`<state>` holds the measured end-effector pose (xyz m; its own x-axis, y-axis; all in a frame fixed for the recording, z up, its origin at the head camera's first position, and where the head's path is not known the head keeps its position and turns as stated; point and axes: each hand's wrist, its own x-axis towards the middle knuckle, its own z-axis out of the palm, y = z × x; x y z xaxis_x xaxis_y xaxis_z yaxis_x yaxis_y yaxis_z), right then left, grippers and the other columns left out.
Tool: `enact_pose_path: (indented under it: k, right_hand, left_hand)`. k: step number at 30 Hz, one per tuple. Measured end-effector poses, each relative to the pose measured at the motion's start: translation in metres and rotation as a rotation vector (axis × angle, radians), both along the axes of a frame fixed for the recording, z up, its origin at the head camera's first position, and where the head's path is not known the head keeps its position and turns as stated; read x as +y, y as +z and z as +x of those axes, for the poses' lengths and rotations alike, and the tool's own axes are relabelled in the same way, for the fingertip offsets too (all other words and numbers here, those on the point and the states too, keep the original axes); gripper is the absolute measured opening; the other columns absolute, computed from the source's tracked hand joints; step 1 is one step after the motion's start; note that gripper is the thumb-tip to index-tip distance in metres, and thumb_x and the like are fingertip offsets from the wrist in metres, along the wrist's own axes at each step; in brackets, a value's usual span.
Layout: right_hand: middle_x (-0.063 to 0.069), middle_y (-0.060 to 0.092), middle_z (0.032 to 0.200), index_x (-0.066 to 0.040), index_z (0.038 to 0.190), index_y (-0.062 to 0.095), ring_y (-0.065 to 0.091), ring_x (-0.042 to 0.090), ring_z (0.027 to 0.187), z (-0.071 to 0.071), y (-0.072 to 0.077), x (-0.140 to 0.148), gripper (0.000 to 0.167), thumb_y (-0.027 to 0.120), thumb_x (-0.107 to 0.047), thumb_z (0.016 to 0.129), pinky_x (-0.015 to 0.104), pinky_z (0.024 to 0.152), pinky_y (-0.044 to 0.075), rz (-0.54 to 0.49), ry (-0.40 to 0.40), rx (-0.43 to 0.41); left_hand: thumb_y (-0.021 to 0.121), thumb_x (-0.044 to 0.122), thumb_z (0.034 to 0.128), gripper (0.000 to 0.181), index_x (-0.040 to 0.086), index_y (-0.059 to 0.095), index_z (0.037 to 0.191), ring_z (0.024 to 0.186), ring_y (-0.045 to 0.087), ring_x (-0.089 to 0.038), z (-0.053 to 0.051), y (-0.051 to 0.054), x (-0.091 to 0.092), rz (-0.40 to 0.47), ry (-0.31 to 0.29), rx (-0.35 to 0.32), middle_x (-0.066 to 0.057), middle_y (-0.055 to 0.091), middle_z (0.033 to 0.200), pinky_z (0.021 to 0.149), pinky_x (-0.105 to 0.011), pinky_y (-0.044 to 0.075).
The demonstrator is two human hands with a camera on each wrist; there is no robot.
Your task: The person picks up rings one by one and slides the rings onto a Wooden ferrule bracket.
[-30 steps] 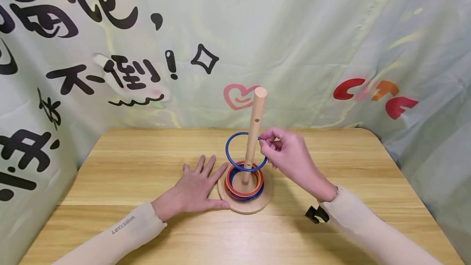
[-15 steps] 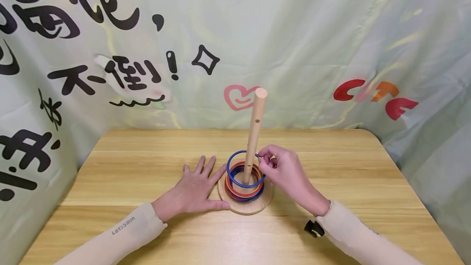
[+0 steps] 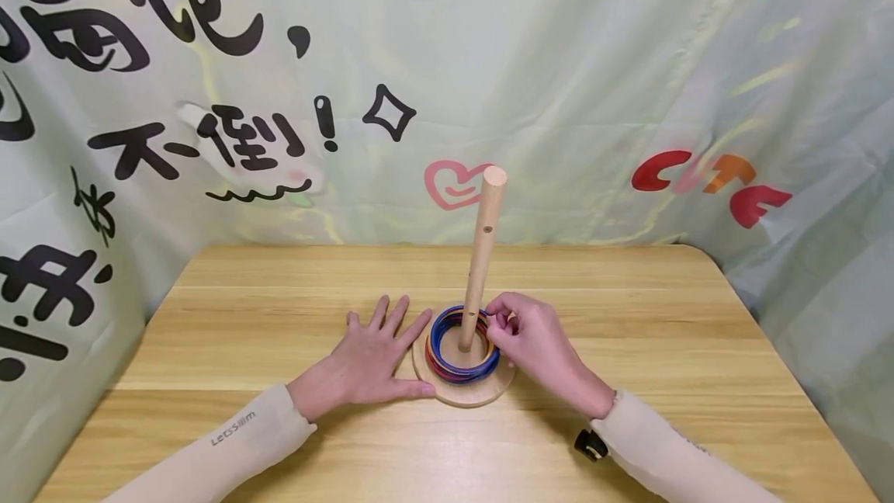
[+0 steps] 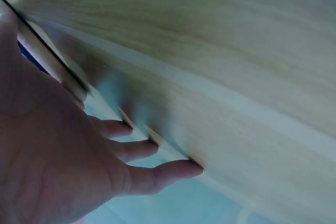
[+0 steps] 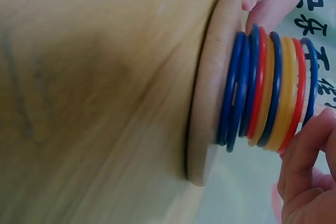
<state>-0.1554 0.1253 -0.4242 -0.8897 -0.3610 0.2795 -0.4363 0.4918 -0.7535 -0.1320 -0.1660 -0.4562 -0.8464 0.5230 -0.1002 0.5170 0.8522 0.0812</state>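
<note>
A wooden ring-toss stand has a round base [image 3: 469, 397] and an upright post [image 3: 482, 254]. Around the foot of the post lies a stack of blue, red and yellow rings [image 5: 287, 93]. My right hand [image 3: 538, 344] pinches the topmost blue ring [image 5: 316, 72] at its right side, and this ring sits at the top of the stack, circling the post. In the right wrist view a small gap shows between it and the red ring below. My left hand [image 3: 373, 355] lies with spread fingers on the table, its thumb and index finger touching the base's left edge.
The stand is on a light wooden table [image 3: 244, 293]. Behind and beside the table hangs a pale curtain [image 3: 559, 60] printed with lettering and a heart. A black band [image 3: 590, 445] is at the right wrist under the sleeve.
My right hand has lowered the blue ring down along the post to the top of the stack. My left hand has stayed in place.
</note>
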Motion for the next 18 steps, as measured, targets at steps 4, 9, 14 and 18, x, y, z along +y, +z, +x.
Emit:
enact_pose_path:
  k: [4,9,14,18]
  right_hand:
    - [-0.006,0.06,0.074,-0.003,0.102,0.075,0.056,0.004,0.045,0.0,-0.004,0.001,0.016,0.068,0.008,0.093,0.03,0.041,0.05,0.01,-0.006,0.003]
    - [-0.005,0.059,0.075,-0.004,0.109,0.076,0.056,0.006,0.046,0.001,-0.005,0.001,0.019,0.068,0.006,0.095,0.03,0.042,0.049,0.017,-0.012,-0.011]
    - [-0.003,0.059,0.079,-0.005,0.116,0.074,0.059,0.009,0.051,0.005,-0.003,0.004,0.022,0.067,0.004,0.097,0.029,0.044,0.049,0.011,-0.01,-0.052]
    - [-0.004,0.061,0.084,-0.006,0.117,0.074,0.061,0.009,0.062,0.009,-0.003,0.012,0.02,0.068,0.001,0.099,0.028,0.053,0.052,0.023,-0.015,-0.031]
  left_hand:
    - [0.048,0.094,0.0904,0.116,0.019,0.027,0.176,0.154,0.028,-0.061,0.0,0.0,0.0,0.002,0.002,-0.003,-0.031,0.026,0.174,0.095,-0.09,0.036]
    - [0.048,0.094,0.0903,0.116,0.019,0.027,0.176,0.154,0.028,-0.062,0.0,0.001,-0.001,0.007,-0.002,-0.005,-0.031,0.026,0.173,0.094,-0.09,0.037]
    - [0.048,0.094,0.0909,0.115,0.021,0.025,0.176,0.154,0.026,-0.062,-0.003,0.006,-0.004,0.017,-0.003,-0.064,-0.03,0.023,0.175,0.098,-0.089,0.035]
    - [0.05,0.092,0.0926,0.112,0.022,0.024,0.177,0.155,0.025,-0.061,-0.003,0.011,-0.008,0.031,-0.003,-0.111,-0.028,0.023,0.175,0.102,-0.087,0.034]
